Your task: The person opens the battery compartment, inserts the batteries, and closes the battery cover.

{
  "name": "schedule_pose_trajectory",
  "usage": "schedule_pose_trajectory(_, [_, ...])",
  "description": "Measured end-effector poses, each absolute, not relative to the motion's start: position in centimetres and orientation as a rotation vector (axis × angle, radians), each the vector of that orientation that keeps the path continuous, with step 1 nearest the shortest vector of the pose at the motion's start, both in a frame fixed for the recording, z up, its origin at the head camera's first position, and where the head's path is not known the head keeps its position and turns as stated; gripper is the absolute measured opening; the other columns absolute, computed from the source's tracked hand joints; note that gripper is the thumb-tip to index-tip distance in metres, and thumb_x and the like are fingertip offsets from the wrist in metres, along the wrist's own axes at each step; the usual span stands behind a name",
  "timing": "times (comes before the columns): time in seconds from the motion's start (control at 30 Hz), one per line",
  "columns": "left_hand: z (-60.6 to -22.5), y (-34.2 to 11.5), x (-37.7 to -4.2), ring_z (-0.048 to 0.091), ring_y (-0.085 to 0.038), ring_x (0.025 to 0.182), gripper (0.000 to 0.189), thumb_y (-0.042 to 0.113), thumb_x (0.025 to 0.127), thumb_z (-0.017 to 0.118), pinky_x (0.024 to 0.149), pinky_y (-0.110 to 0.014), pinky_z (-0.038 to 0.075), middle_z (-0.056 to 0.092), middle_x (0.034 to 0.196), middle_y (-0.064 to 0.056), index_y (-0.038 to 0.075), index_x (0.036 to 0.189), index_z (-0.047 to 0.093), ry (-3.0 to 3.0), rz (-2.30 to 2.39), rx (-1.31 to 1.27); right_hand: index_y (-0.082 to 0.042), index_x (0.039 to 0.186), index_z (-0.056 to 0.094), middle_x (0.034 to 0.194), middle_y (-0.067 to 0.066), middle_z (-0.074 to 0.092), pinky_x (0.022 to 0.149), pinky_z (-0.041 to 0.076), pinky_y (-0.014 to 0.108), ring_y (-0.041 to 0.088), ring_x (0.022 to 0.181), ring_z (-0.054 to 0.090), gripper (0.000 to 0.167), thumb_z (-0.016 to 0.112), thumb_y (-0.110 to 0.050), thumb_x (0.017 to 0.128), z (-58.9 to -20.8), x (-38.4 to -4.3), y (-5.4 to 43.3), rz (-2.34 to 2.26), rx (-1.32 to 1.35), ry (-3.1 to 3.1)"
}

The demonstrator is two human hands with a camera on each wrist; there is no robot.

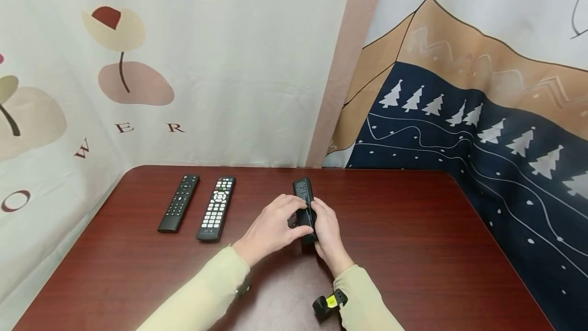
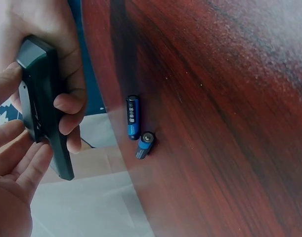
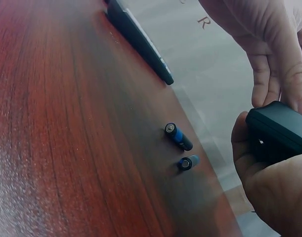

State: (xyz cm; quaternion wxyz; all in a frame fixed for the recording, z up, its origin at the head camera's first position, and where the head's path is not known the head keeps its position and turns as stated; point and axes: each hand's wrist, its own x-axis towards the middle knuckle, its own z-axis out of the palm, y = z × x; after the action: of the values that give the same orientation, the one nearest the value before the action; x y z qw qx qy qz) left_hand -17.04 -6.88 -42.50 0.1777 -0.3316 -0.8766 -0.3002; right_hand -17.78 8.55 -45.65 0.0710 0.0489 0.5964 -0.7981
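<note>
A black remote control (image 1: 303, 190) is held over the table between both hands, its back facing up. My right hand (image 1: 328, 226) grips its body from the right side, fingers wrapped round the edge in the left wrist view. My left hand (image 1: 277, 226) reaches over from the left, thumb and fingertips pinching the battery cover (image 2: 29, 108), which stands slightly off the remote's back. What lies under the cover is hidden. Close by on the table are two blue and black batteries, one battery (image 2: 133, 117) lying lengthwise and the other battery (image 2: 145, 144) just beside its end.
Two more remotes lie to the left on the brown table (image 1: 413, 249): a slim black remote (image 1: 179, 203) and a larger remote with white buttons (image 1: 217, 208). Behind the table's far edge hangs a printed curtain (image 1: 239, 65); a dark blue patterned cloth (image 1: 427, 137) hangs at the right.
</note>
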Motion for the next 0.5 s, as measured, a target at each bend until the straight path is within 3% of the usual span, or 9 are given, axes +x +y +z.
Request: schedule_pose_trajectory(0.5, [-42.94,-6.84,-17.46,0.066,-0.019,0.104,0.037,0.023,0.083,0.088,0.087,-0.033,0.057,0.073,0.113,-0.006,0.005,0.113,0.075,-2.444,-0.88,-0.974,0.005,0.146,0.049,0.13,0.02,0.06,0.079,0.057,0.025,0.012,0.099,0.063,0.046,0.038,-0.017,0.108,-45.56,-18.0,8.48,-2.448,0.175,1.771])
